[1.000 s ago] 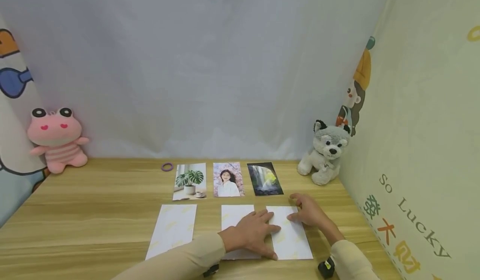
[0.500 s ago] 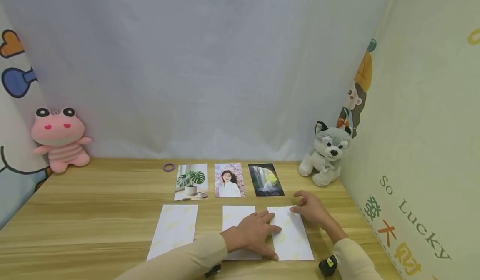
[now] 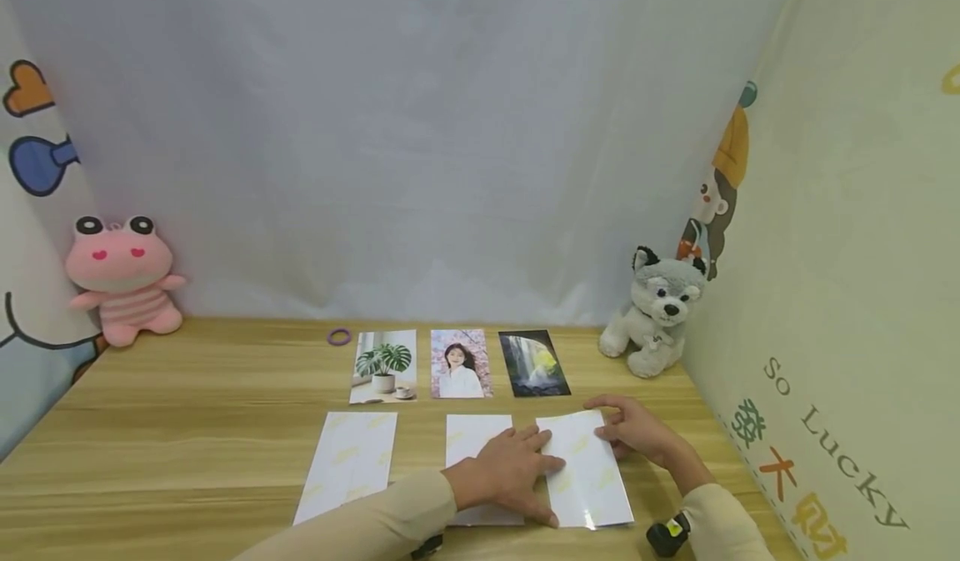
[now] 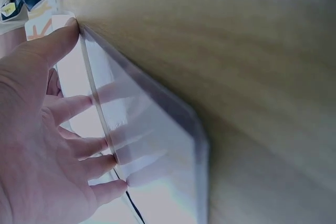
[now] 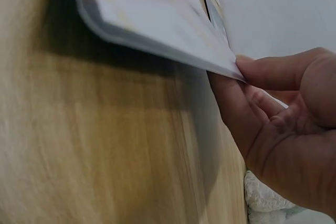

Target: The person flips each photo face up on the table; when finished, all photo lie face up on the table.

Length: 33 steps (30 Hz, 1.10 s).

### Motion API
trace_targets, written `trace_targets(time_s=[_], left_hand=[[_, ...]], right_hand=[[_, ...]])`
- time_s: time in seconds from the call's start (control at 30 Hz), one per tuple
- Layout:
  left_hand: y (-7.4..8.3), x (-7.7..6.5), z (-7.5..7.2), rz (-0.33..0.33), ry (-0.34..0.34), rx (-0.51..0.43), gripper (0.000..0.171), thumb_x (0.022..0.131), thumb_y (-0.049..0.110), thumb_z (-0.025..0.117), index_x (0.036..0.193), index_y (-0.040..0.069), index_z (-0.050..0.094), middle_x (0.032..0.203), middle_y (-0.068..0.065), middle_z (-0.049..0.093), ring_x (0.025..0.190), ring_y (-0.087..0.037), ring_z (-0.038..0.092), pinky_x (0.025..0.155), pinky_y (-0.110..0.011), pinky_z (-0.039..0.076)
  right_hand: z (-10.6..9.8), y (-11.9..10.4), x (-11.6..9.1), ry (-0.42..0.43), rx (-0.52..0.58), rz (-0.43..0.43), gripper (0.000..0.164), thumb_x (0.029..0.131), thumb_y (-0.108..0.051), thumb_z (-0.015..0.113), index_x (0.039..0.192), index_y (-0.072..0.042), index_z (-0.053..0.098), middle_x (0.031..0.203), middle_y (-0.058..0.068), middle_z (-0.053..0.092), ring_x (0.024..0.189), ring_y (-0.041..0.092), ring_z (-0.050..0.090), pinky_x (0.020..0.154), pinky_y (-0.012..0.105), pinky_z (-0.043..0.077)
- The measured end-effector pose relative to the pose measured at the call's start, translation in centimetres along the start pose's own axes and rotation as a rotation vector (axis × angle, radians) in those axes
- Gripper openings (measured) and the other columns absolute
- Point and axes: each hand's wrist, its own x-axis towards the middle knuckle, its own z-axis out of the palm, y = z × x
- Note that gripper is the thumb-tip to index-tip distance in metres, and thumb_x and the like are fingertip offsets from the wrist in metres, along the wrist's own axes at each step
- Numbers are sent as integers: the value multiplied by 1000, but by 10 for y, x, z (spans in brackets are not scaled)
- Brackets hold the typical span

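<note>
My right hand (image 3: 637,432) pinches the far right edge of the rightmost white sheet (image 3: 588,482), which has faint yellow print and a glossy surface. In the right wrist view the thumb lies on top and a finger underneath, with that sheet (image 5: 152,19) raised off the table and its rim clear. My left hand (image 3: 510,473) spreads its fingers over the middle white sheet (image 3: 471,434) and touches the left edge of the rightmost one. A third white sheet (image 3: 351,457) lies to the left, partly behind the left sleeve.
Behind the sheets lie a plant photo (image 3: 384,367), a portrait photo (image 3: 460,364) and a waterfall photo (image 3: 534,363). A purple ring (image 3: 339,337) is beside them. A pink plush toy (image 3: 123,282) and a grey plush dog (image 3: 656,311) sit at the table's back corners.
My right hand has shifted slightly right and taken hold of the rightmost sheet's far edge, which now lifts and bends a little. The left hand has stayed in place.
</note>
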Motion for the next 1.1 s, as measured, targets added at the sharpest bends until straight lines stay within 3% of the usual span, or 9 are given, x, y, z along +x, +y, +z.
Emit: trace_targets(time_s=[0.37, 0.57, 0.7, 0.87, 1.03, 1.1], left_hand=[[2, 5, -5, -33, 7, 35, 77, 78, 70, 70, 144, 36, 52, 152, 0, 48, 141, -21, 45, 110, -44, 43], [0, 9, -7, -41, 62, 0, 67, 84, 63, 68, 142, 31, 56, 140, 0, 57, 133, -21, 54, 102, -39, 50], [-4, 9, -6, 30, 111, -123, 56, 91, 54, 65, 140, 27, 59, 141, -4, 59, 126, -19, 60, 97, -32, 53], [-9, 10, -9, 177, 182, -246, 57, 95, 52, 61, 143, 22, 55, 147, -11, 54, 132, -22, 57, 104, -32, 50], [-8, 9, -13, 201, 257, -327, 74, 90, 58, 65, 152, 25, 43, 145, -11, 51, 119, -20, 60, 93, -29, 53], [-7, 9, -14, 195, 293, -313, 83, 85, 61, 68, 155, 27, 37, 144, -11, 49, 112, -18, 61, 84, -26, 53]], right_hand=[[-5, 2, 2, -24, 111, -38, 47, 100, -2, 51, 141, 13, 34, 97, 9, 73, 83, 17, 71, 71, 33, 60], [-6, -2, 4, -7, 174, -55, 46, 103, -5, 47, 141, 14, 31, 97, 7, 74, 85, 15, 72, 72, 31, 60], [-6, -6, 4, 4, 188, -67, 47, 103, -5, 47, 141, 15, 29, 97, 5, 75, 86, 14, 72, 73, 31, 60], [-7, -13, 4, 37, 235, -99, 45, 104, -7, 48, 139, 15, 30, 94, -3, 73, 85, 9, 71, 73, 28, 59], [-6, -18, 2, 90, 336, -107, 34, 103, -8, 48, 133, 7, 38, 95, -5, 71, 85, 7, 70, 75, 26, 58], [-4, -20, 3, 117, 380, -106, 32, 103, -8, 49, 132, 5, 39, 96, -5, 69, 84, 7, 70, 75, 25, 58]])
